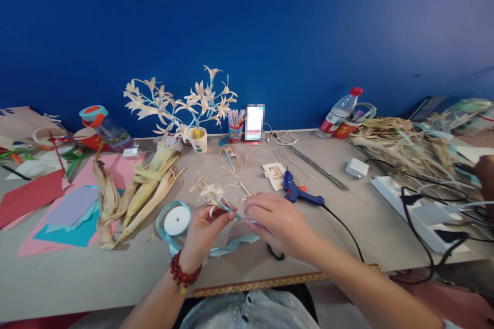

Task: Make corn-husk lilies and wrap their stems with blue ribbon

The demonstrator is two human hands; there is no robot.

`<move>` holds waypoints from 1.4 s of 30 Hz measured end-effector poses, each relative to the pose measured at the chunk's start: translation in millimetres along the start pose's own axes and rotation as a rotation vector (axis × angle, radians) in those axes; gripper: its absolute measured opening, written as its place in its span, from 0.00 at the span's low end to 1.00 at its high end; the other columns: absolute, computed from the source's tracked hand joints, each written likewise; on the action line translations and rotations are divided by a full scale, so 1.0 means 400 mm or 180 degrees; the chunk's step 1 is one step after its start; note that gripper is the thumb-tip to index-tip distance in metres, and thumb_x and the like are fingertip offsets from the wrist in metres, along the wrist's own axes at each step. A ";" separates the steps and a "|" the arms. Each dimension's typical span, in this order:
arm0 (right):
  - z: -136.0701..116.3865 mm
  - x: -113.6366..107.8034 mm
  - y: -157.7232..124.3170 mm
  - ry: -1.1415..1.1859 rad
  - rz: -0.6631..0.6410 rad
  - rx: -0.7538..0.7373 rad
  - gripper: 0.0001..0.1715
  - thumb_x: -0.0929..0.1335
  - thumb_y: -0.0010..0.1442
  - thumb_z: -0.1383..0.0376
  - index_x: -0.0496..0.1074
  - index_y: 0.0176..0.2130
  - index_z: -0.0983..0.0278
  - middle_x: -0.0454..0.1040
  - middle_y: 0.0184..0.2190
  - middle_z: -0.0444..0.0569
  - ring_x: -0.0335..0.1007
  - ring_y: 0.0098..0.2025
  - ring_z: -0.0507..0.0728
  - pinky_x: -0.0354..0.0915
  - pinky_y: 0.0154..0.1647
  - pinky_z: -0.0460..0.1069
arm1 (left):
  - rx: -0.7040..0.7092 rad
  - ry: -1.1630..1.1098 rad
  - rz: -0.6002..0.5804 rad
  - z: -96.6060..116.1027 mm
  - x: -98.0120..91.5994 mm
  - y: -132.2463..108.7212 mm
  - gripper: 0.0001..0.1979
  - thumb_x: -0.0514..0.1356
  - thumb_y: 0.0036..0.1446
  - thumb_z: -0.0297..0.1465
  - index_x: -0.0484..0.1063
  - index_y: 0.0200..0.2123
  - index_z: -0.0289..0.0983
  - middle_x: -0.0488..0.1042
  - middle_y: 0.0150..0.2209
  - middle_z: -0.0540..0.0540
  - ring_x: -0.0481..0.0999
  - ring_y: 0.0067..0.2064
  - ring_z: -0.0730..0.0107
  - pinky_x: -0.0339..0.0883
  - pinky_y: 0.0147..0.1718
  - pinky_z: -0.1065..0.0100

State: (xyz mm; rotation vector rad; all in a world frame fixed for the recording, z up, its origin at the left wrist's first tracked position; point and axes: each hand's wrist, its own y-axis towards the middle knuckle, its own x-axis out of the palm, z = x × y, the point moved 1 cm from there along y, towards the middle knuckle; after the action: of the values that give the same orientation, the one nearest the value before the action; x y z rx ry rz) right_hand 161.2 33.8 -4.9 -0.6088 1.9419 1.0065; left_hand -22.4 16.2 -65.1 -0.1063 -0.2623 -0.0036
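My left hand (204, 231), with a red bead bracelet on the wrist, pinches the stem of a small pale husk flower (211, 194) just above the table. My right hand (275, 223) sits close beside it, its fingers closed on the light blue ribbon (231, 247) at the stem. The ribbon trails down across the table to a white ribbon spool (176, 220) left of my left hand. A blue glue gun (298, 193) lies just beyond my right hand, its black cord running toward me.
Dried corn husks (142, 193) lie on coloured paper sheets (65, 211) at the left. A cup with a finished husk-flower branch (185, 103) stands at the back. A husk heap (405, 149), power strip (417, 216), white charger (356, 167), wire rods (316, 167) and bottle (339, 110) fill the right.
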 end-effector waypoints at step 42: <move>0.040 0.162 -0.017 0.5223 -0.0214 0.2339 0.22 0.78 0.47 0.58 0.64 0.28 0.66 0.77 0.20 0.43 0.70 0.17 0.47 0.65 0.18 0.39 | -0.0305 -0.1016 -0.0898 0.034 0.011 -0.006 0.05 0.70 0.44 0.31 0.78 0.24 0.36 0.67 0.27 0.50 0.70 0.30 0.69 0.67 0.31 0.66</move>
State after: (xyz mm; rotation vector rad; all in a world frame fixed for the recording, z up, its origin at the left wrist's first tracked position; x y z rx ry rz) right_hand 139.4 40.7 -68.1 -1.1808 3.2786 -0.6668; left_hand -21.7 15.4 -50.6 -0.1648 -0.5948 -0.2815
